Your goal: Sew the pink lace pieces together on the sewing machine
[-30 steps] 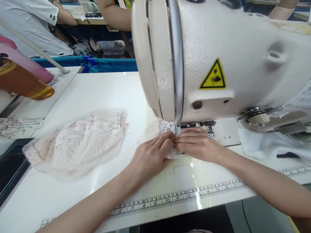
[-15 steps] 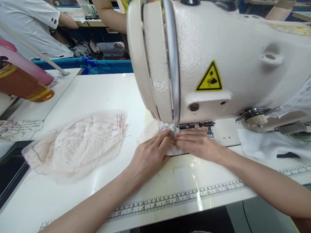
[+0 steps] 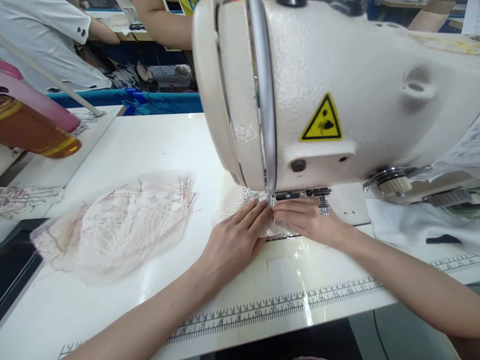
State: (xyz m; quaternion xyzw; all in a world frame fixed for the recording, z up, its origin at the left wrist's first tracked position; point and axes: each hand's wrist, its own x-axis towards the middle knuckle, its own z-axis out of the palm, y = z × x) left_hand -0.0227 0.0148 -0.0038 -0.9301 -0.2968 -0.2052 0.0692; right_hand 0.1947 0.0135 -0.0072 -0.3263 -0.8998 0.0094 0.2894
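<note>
printed ruler scale (image 3: 258, 311) along near edge of white worktop (image 3: 168, 140). left hand (image 3: 234, 240) and right hand (image 3: 315, 220) rest fingers on 1 lace piece (image 3: 278, 230), below sewing machine head (image 3: 322, 65); cannot tell whether either grip pinches lace or only presses it. white cloth (image 3: 405, 225) right of right hand. loose lace (image 3: 127, 220) with reddish threads, apart from left hand. farther left, amber bottle (image 3: 33, 127), pink bottle (image 3: 41, 100). beyond, person in white top (image 3: 41, 40).
</note>
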